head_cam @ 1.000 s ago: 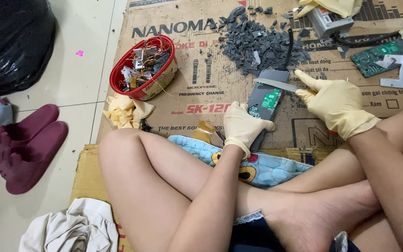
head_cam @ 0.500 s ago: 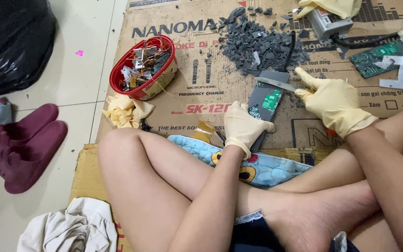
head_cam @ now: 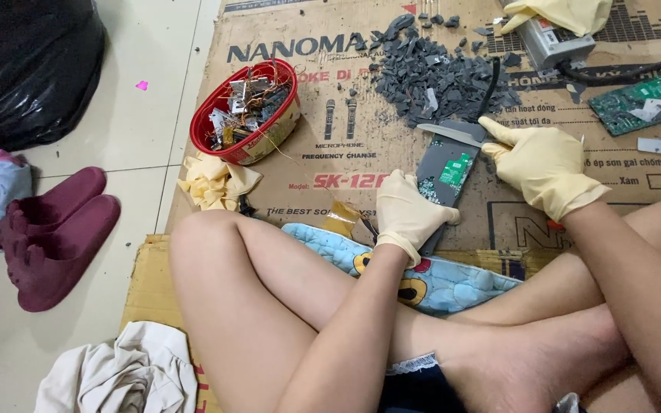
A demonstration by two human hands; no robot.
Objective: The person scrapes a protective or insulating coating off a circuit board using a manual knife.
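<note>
On flattened cardboard (head_cam: pixel 636 222), head view: left hand (head_cam: pixel 409 216) is gripping the grey casing (head_cam: pixel 444 172) at its near end, green board still seated inside. Right hand (head_cam: pixel 538 164) is holding a knife (head_cam: pixel 448 134) against its far end. Grey fragments (head_cam: pixel 434 73) are lying beyond; a red basket (head_cam: pixel 223 149) is holding stripped parts.

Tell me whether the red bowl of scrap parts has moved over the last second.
No. The red bowl sits at the same spot on the cardboard sheet, still just left of the printed microphone drawings and above the crumpled yellow gloves.
</note>
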